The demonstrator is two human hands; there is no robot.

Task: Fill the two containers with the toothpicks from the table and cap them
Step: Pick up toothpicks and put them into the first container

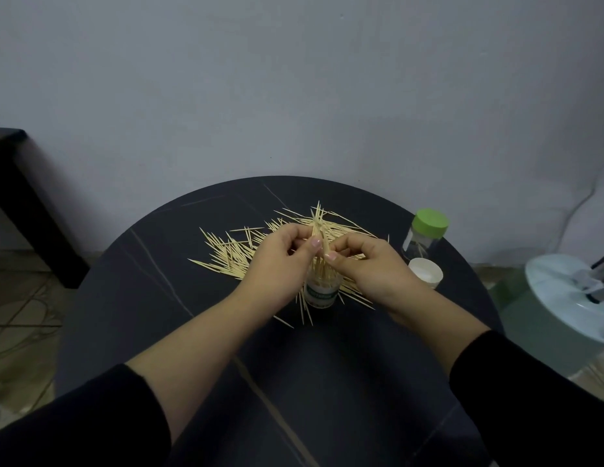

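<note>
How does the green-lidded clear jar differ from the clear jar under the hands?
The green-lidded clear jar is capped; the open clear jar has no lid, a white cap lying nearby. The green-lidded jar stands untouched near the table's right edge; the open jar sits amid toothpicks, left hand and right hand pinching a toothpick bundle into it. Both stand upright.

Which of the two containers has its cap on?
The container at the table's right edge, under the green cap. The other container, mid-table, stands open with toothpicks sticking out.
</note>
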